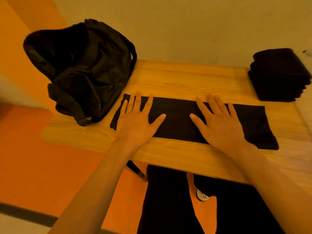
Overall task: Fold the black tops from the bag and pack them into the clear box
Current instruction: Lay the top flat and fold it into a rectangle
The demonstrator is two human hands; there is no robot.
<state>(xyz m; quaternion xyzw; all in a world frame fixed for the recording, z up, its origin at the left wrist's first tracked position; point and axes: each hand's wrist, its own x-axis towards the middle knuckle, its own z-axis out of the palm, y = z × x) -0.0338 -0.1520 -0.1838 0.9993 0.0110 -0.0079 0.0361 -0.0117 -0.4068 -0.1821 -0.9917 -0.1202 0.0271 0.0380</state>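
The wooden counter (185, 76) carries everything, and the largest thing on it is the black bag (81, 68) at the left, slumped and open at the top. In front of the person lies one black top (177, 119), already folded into a long flat strip across the counter, and at the far right corner is a stack of folded tops (278, 75). The clear box is not in view. The left hand (136, 120) and the right hand (219, 122) both lie flat on the strip, with the fingers (149, 103) straight and spread; they press the cloth and grip nothing. The top looks light, soft and limp, so I think it will sag and unfold when lifted. It is better to pinch it at the two short ends, or to slide flat palms under it after the next fold. No label or writing can be read. A white shoe (202, 196) below the counter has a small dark mark, too small to tell.
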